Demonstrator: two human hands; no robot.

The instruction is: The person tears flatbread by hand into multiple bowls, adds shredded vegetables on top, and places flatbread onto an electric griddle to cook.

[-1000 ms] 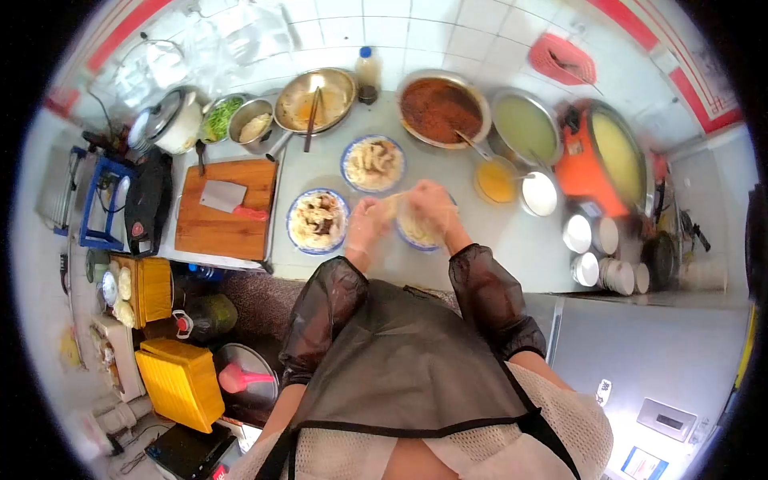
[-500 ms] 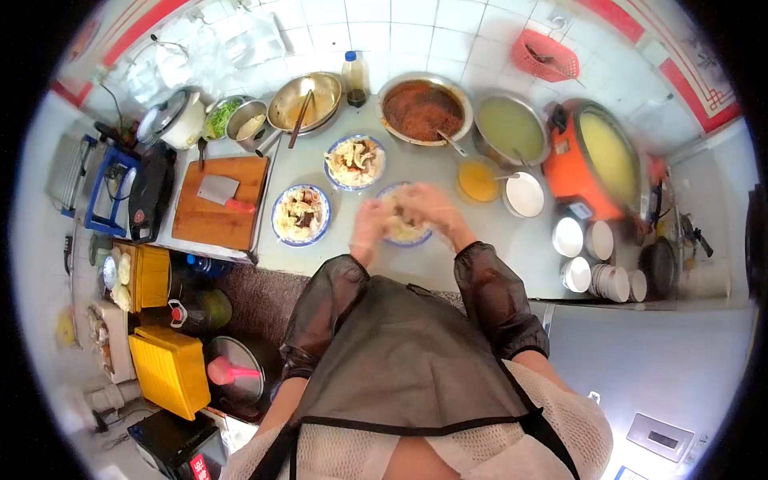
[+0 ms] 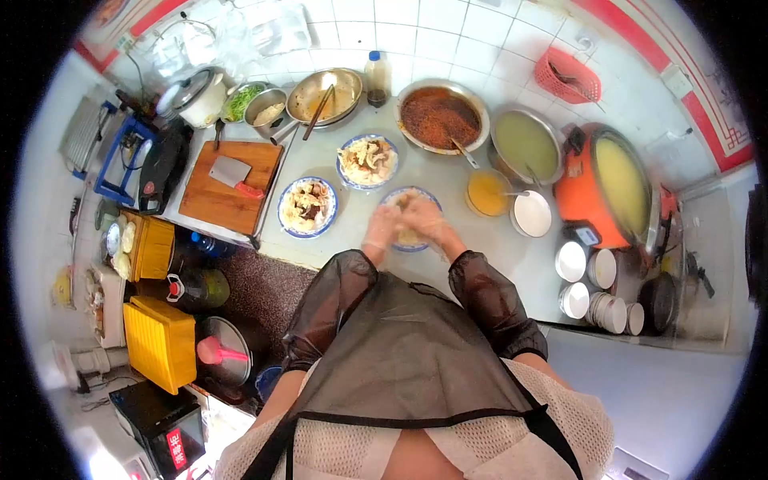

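My left hand (image 3: 383, 226) and my right hand (image 3: 426, 219), both in what look like clear plastic gloves, come together above a blue-rimmed plate (image 3: 414, 246). Their fingers are bent inward and somewhat blurred; whatever is between them cannot be made out. Pale food lies on this plate, mostly covered by the hands. Just behind it is a second plate (image 3: 367, 162) heaped with pale shredded food and dark sauce. To the left sits a third similar plate (image 3: 308, 207).
A cleaver (image 3: 232, 174) rests on a wooden board (image 3: 210, 203) at left. Along the back stand a pan (image 3: 324, 96), a bottle (image 3: 377, 80), a basin of red-brown seasoning (image 3: 440, 116) and a pot of greenish liquid (image 3: 524, 144). Right are a yellow-liquid bowl (image 3: 486, 194), white bowls (image 3: 571, 262) and an orange cooker (image 3: 592, 188).
My view has shifted, so the counter things appear a little further right. My hands stay over the same plate, and the right one has drawn closer to the left.
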